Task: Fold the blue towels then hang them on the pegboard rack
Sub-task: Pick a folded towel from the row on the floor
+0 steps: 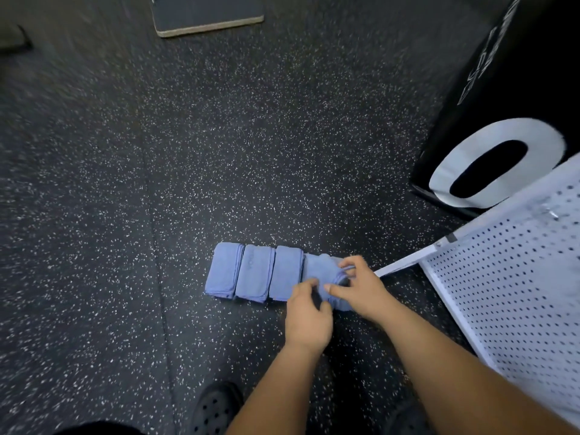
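A black perforated shoe (216,406) sits at the bottom edge, and two bare forearms reach forward from beside it over the speckled rubber floor (219,152). To the left and ahead the floor lies wide open, crossed by one faint seam, with only a dark mat (207,14) at the far top edge. Three folded blue towels (254,273) lie in a tight row, long sides touching, short ends in line. A fourth towel (320,268), less neat, lies against the right end of the row. The left hand (309,315) curls its fingers down onto this towel's near end, and the right hand (361,288) pinches its right edge between thumb and fingers. Just beside that hand a thin white bar ends, part of the white pegboard rack (518,293), which leans across the right side and closes off room there. Beyond it stands a black box (508,105) with white lettering, well apart from the towels
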`<state>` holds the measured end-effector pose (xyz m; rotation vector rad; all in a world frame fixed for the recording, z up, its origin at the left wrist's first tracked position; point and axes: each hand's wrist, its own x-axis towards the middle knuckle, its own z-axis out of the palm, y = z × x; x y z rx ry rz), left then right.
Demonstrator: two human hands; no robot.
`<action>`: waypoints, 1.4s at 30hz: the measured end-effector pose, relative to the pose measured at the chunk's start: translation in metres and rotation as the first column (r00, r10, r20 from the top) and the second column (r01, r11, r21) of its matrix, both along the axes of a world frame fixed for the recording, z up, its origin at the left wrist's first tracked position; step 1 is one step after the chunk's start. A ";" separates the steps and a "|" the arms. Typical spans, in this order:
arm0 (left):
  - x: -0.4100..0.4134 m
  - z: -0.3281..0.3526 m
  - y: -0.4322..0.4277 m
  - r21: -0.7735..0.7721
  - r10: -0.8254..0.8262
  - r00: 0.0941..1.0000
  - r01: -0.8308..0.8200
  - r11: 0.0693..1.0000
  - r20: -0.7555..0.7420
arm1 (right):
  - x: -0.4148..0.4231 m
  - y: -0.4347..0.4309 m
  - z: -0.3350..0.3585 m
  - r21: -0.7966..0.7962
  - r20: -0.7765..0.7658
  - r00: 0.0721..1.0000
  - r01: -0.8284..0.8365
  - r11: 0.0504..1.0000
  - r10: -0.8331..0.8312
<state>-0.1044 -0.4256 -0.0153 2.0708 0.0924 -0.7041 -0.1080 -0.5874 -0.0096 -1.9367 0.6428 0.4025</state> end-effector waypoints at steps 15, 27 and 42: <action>-0.048 0.166 0.000 -0.225 -0.098 0.954 0.165 0.960 0.283 | -0.110 -0.004 0.182 0.005 0.318 0.938 0.142 0.990 -0.136; -0.092 0.267 -0.031 -0.305 -0.181 0.862 0.354 0.884 0.474 | -0.177 -0.008 0.273 -0.338 0.570 0.817 0.331 0.881 -0.088; -0.130 0.393 -0.107 -0.360 -0.152 0.671 0.558 0.747 0.726 | -0.236 -0.036 0.378 -0.326 0.858 0.468 0.814 0.481 -0.210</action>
